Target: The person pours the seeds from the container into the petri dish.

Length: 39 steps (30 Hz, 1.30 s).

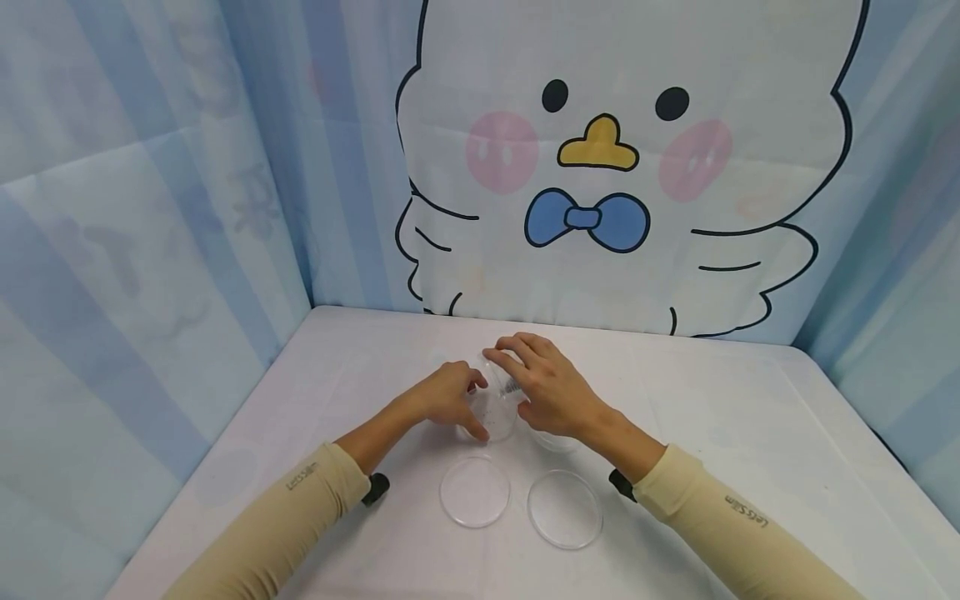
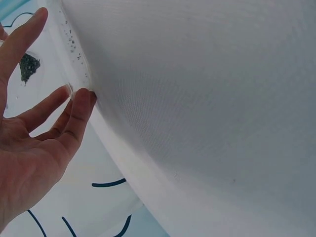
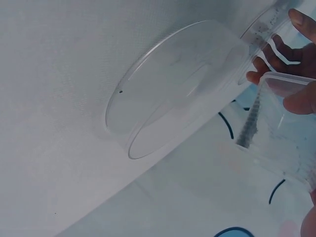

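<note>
My right hand [image 1: 555, 383] holds a clear plastic box [image 3: 284, 131] tilted, with dark granules [image 3: 250, 123] gathered along one side. It is raised over a clear round dish [image 1: 495, 419]. Dark specks [image 2: 74, 44] are scattered in that dish. Around its left side my left hand [image 1: 450, 396] grips the rim, thumb at the near edge and fingertips at the far edge. The left wrist view shows those fingertips [image 2: 81, 96] at the rim. Much of the box is hidden behind the right hand in the head view.
Two clear round dishes, a left one [image 1: 475, 493] and a right one [image 1: 565, 510], lie nearer on the white tabletop [image 1: 360, 350]. Another dish [image 1: 558, 442] is partly covered by the right hand. Patterned curtains [image 1: 360, 167] enclose the table's back and sides.
</note>
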Each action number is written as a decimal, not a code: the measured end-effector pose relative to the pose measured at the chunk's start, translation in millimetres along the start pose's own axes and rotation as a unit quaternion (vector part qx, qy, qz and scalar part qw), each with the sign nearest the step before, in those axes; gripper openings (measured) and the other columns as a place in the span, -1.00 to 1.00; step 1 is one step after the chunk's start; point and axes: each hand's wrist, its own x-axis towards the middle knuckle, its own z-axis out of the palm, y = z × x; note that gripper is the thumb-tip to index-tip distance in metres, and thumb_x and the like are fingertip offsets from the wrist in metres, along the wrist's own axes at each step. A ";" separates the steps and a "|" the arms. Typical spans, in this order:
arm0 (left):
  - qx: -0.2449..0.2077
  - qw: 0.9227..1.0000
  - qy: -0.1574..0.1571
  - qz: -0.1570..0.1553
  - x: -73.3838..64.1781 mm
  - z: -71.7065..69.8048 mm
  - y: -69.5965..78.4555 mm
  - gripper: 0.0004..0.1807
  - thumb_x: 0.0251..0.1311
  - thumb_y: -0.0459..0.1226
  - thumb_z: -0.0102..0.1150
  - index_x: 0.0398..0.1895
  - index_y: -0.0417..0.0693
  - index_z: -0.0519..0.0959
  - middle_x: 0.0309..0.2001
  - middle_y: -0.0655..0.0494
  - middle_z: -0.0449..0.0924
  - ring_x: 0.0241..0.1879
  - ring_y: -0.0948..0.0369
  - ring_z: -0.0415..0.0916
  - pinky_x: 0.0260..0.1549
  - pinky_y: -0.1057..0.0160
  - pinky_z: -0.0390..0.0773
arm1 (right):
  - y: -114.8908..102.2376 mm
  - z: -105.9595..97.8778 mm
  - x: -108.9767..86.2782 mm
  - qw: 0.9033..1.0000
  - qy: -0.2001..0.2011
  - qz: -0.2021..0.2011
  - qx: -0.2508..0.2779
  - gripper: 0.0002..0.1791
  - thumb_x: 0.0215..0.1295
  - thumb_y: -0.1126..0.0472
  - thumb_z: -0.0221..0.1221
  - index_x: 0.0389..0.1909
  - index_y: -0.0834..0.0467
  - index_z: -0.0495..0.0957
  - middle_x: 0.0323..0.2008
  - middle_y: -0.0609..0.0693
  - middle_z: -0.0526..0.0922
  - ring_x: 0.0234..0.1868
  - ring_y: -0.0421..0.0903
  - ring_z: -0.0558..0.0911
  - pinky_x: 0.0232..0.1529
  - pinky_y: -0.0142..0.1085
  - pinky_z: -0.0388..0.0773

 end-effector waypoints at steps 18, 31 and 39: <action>0.004 1.000 -0.003 0.020 2.4 0.1 -5.0 -0.13 -0.17 -0.06 0.74 0.25 -0.21 0.59 0.09 -0.12 0.57 0.04 0.07 0.52 0.07 0.08 0.63 | -2.7 -1.5 1.2 1.000 0.004 -0.014 -0.013 -0.03 -0.21 0.39 0.56 0.38 0.06 0.48 0.27 0.08 0.54 0.34 0.15 0.50 0.40 0.05 0.47; -0.005 1.000 0.004 0.023 3.0 -0.1 -5.1 -0.13 -0.19 -0.07 0.75 0.24 -0.22 0.60 0.09 -0.13 0.57 0.03 0.06 0.53 0.06 0.08 0.63 | -4.0 -0.9 2.1 1.000 0.006 -0.022 -0.020 -0.04 -0.23 0.40 0.55 0.37 0.07 0.51 0.26 0.08 0.55 0.32 0.14 0.51 0.40 0.04 0.47; -0.014 1.000 0.002 0.023 1.6 0.3 -5.5 -0.13 -0.19 -0.08 0.76 0.23 -0.23 0.60 0.08 -0.14 0.57 0.01 0.07 0.53 0.04 0.08 0.64 | -4.1 1.1 3.3 0.999 0.005 -0.028 -0.028 -0.03 -0.22 0.38 0.55 0.38 0.07 0.49 0.27 0.08 0.54 0.32 0.13 0.50 0.40 0.03 0.46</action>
